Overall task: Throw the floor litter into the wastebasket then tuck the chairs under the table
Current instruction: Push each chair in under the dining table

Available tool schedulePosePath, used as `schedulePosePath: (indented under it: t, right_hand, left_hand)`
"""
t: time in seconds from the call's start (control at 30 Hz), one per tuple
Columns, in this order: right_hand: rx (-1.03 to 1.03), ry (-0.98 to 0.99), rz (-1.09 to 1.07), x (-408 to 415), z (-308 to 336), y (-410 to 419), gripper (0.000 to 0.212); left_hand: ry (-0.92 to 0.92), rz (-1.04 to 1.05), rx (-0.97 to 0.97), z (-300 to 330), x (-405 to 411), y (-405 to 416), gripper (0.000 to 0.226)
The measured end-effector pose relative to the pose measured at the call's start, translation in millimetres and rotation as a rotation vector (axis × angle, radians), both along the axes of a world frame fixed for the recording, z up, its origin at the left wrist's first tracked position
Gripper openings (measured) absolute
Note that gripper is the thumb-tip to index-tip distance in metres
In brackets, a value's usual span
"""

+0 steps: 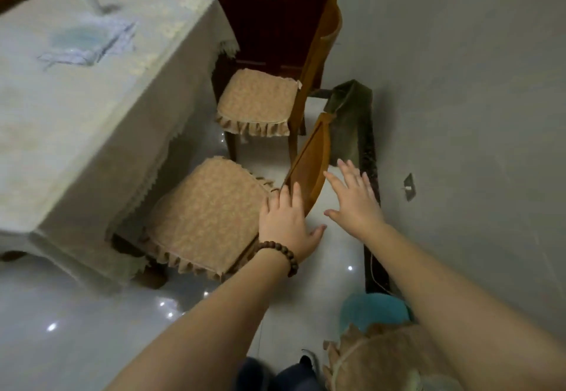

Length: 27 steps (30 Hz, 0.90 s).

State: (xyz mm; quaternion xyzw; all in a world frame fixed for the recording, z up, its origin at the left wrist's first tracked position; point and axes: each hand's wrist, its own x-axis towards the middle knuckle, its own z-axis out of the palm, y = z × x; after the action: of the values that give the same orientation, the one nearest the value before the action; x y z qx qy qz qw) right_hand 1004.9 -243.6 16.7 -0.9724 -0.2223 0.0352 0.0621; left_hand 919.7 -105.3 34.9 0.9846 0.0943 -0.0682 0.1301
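Both hands reached for the nearer chair (211,216) beside the cloth-covered table (92,121) as I watched through the head camera; the left hand (286,222), a bead bracelet (280,256) at its wrist, lay flat and open with straight fingers against the near end of the chair's wooden backrest (309,164), gripping nothing that I could make out; the right hand (355,197) hovered spread wide just to the right of that backrest, whether touching it or a little apart I could not tell; the chair's cushioned seat was partly under the hanging tablecloth, its front edge hidden by the lace hem, its backrest standing out toward the wall (459,84); the backrest's long axis ran away from me, up the frame, so that the push I judged to be coming would go leftward, across that axis and toward the table; the left hand was the nearer to the wood, the right well placed to press from the outer side; a second chair (257,99) stood farther along the same table edge, its seat showing almost wholly clear of the cloth, so I judged the tucking not yet done; a dark green cloth (349,115) hung over the far end of the nearer backrest; no litter showed on the glossy tiled floor (92,329), and I could not pick out a wastebasket.
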Motion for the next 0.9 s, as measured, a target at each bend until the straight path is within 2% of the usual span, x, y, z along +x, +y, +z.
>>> schedulePosePath:
  t: [0.1,0.23,0.3,0.4,0.53,0.7,0.8,0.9]
  right_hand:
    - [-0.068,-0.018,0.115,26.0,-8.7,7.5,0.087]
    - [-0.177,-0.04,0.28,50.4,-22.2,19.0,0.087]
    - [-0.188,-0.054,0.358,56.6,-24.3,25.7,0.075]
    - [-0.176,-0.103,0.449,61.9,-22.3,32.4,0.045]
    - [-0.203,-0.093,0.548,59.5,-19.0,37.6,0.037]
    - [-0.164,-0.106,0.656,51.9,-26.3,69.6,0.036]
    - [-0.145,-0.092,0.663,57.3,-25.8,91.3,0.039]
    - [-0.195,-0.096,0.728,62.8,-26.2,111.5,0.031]
  left_hand:
    - [0.16,-0.013,0.073,-20.3,8.6,-8.2,0.093]
    - [0.182,-0.049,0.128,-29.1,14.4,-5.9,0.06]
    - [0.157,-0.061,0.15,-28.4,15.6,-2.5,0.05]
    - [0.151,-0.091,0.153,-27.5,15.8,3.5,0.044]
    - [0.159,-0.109,0.155,-28.2,6.3,21.0,0.039]
    - [0.191,-0.111,0.188,-17.9,-18.7,63.3,0.04]
    - [0.207,-0.088,0.192,-14.3,-33.9,88.0,0.054]
    - [0.205,-0.076,0.209,-15.0,-41.6,110.4,0.059]
